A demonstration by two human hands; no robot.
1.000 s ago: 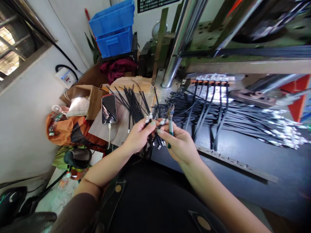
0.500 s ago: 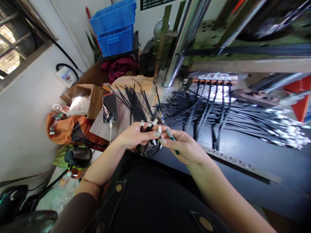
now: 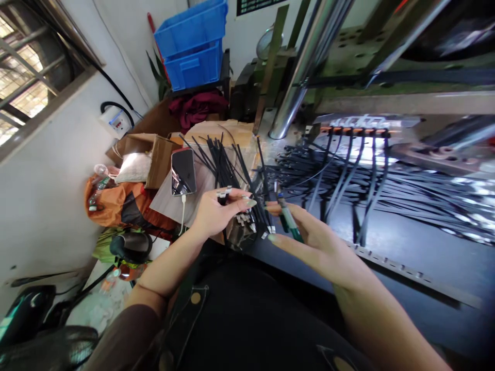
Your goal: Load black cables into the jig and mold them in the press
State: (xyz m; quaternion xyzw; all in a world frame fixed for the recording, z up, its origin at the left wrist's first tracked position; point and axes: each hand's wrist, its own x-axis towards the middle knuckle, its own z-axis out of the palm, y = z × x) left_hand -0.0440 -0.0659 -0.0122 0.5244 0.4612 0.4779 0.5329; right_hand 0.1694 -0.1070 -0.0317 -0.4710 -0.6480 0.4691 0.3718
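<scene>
My left hand [image 3: 216, 214] is closed round several black cables [image 3: 223, 199] whose white ends show between its fingers and thumb. A slim green-handled tool [image 3: 291, 222] with a metal tip rests in my right hand [image 3: 313, 239]; its exact kind is not clear. The right thumb and fingers stand apart around the tool. Below and between the hands lie white connectors [image 3: 243, 220] on a dark, crumpled-looking surface, with some white cable ends near the right thumb tip. Behind my left hand a loose bunch of black cables [image 3: 220, 162] lies on cardboard.
A phone [image 3: 183, 172] with a white charging cord lies left of the cables. On the right, a thick pile of black cables [image 3: 410, 193] lies under a press with a steel column [image 3: 290, 111]. A slotted metal strip [image 3: 410, 273] runs along the table. Blue crates [image 3: 193, 64] stand behind.
My hands have moved apart, the right one going rightward with the green-handled tool and its thumb opening out. The whole view has shifted slightly.
</scene>
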